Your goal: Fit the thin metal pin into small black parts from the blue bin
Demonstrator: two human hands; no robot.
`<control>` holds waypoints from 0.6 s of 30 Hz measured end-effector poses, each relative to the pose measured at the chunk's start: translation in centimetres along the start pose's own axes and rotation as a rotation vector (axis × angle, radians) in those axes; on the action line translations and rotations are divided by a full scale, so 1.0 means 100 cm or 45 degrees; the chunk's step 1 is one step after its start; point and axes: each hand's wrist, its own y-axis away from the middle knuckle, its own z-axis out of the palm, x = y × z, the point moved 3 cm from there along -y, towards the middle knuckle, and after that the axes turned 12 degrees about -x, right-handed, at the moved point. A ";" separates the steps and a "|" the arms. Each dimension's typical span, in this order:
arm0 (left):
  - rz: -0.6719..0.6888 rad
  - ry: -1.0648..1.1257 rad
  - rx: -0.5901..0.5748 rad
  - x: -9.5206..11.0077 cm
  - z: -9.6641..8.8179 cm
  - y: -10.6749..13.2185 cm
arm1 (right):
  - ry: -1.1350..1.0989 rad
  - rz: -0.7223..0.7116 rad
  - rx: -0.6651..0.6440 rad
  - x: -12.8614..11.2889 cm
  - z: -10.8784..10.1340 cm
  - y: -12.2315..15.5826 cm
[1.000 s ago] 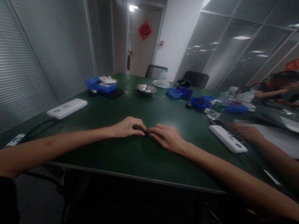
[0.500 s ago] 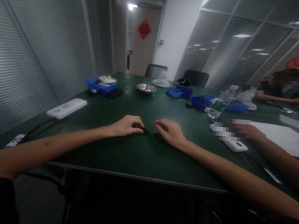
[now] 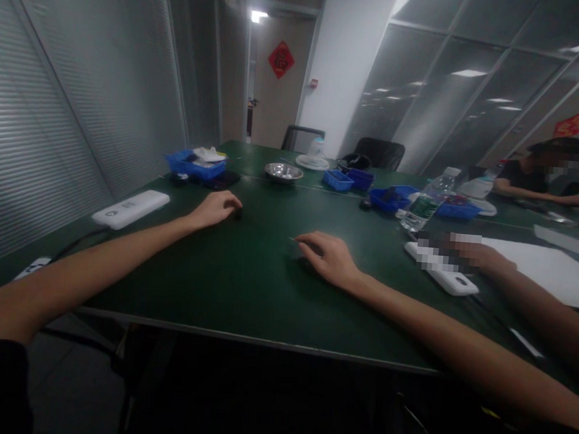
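Observation:
My left hand (image 3: pixel 215 208) is over the left middle of the green table (image 3: pixel 243 293), near the blue basket. Its curled fingers close on a small black object (image 3: pixel 238 211), mostly hidden at the fingertips. In the centre, my right hand (image 3: pixel 329 257) rests low at the table surface. Thumb and forefinger pinch a thin pale sliver-like piece (image 3: pixel 292 238), whose short end sticks out to the left; it is too small to name.
Behind my left hand are a blue basket (image 3: pixel 196 164) and a metal bowl (image 3: pixel 283 172). White power banks (image 3: pixel 130 209) lie at both sides. A plastic bottle (image 3: pixel 428 201), more blue baskets (image 3: pixel 337 179) and paper (image 3: pixel 556 271) are right. Another person's hand (image 3: pixel 489 256) reaches in there.
My left hand has moved away from the right hand, left and farther back, taking the small black object along. My right hand stays put with its thin piece.

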 end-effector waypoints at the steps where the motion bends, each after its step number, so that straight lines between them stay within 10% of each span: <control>1: -0.027 -0.039 0.002 -0.009 -0.004 0.000 | 0.000 -0.001 -0.001 -0.001 0.000 0.000; 18: -0.263 -0.106 -0.003 -0.038 -0.014 0.002 | 0.000 -0.010 -0.016 -0.004 -0.002 0.001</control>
